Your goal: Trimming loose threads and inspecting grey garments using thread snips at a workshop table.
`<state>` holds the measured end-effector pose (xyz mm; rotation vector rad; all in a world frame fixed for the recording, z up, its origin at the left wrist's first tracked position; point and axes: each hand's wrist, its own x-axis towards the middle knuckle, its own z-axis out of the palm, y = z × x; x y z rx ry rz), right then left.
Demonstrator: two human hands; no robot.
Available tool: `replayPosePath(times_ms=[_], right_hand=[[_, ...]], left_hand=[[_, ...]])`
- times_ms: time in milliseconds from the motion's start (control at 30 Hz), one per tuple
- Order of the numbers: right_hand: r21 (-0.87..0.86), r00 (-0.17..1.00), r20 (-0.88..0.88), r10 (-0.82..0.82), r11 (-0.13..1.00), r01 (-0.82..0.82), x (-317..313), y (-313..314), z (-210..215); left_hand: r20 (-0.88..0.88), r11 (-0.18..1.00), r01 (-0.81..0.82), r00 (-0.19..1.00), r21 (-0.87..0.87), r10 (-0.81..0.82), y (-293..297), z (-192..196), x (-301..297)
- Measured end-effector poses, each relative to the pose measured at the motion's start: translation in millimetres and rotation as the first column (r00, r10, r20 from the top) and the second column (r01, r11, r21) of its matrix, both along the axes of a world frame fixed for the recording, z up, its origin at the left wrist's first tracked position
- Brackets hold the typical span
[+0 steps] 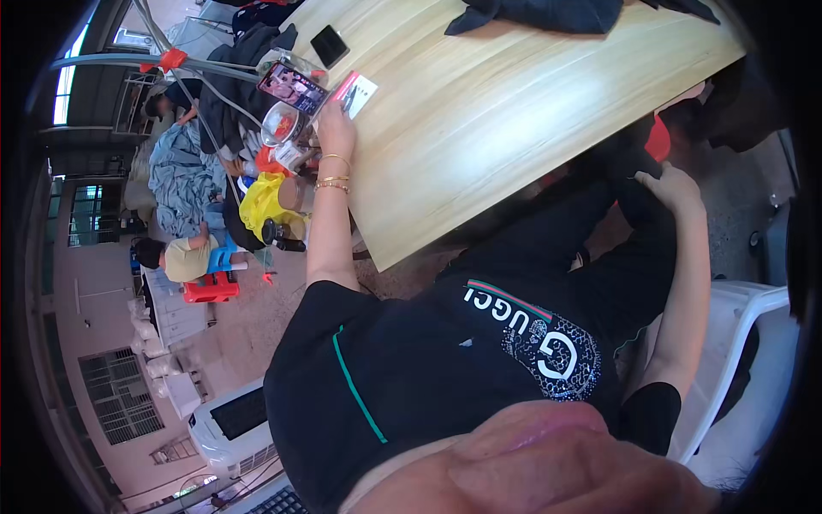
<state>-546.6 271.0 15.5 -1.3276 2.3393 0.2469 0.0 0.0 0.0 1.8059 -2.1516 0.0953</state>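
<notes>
My left hand (pixel 336 130) rests at the left edge of the wooden table (pixel 462 128), its fingers stretched toward a red-and-white card (pixel 355 92). A phone (pixel 291 87) with a lit screen stands tilted right beside these fingers; whether they touch it is hard to make out. Bangles circle that wrist. Below the table's near edge, my right hand (pixel 674 187) lies loosely on my dark-trousered leg, thumb apart and nothing seen in it. Close to it is a red object (pixel 658 140), partly hidden.
A dark phone-shaped slab (pixel 329 46) and dark cloth (pixel 548 13) lie on the table. Left of it crowd a clear plastic tub (pixel 281 124), a yellow bag (pixel 264 204) and grey cables (pixel 184 62). Another person (pixel 190 257) sits farther left. A white chair (pixel 728 343) is at my right.
</notes>
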Motion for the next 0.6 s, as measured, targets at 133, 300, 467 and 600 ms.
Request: replayPosePath(times_ms=[133,300,467,600], right_hand=[[0.017,0.999,-0.036,0.037,0.999,-0.036,-8.1,-1.2,3.0],[-0.172,0.979,-0.074,0.191,0.964,-0.201,-8.5,10.7,-8.8],[-0.681,0.890,0.329,0.315,0.733,-0.008,-5.3,12.3,-17.3],[-0.678,0.654,0.656,0.377,0.674,0.293,50.9,10.0,-10.2]], left_hand=[[-0.042,0.986,0.103,0.993,-0.135,-0.109,15.3,-7.8,-7.6],[-0.363,0.990,0.049,0.932,0.135,0.003,-15.3,-16.2,5.1],[-0.783,0.942,0.223,0.619,0.252,0.063,15.3,2.3,-50.5],[-0.942,0.804,0.559,0.337,0.203,0.003,50.5,4.4,-140.6]])
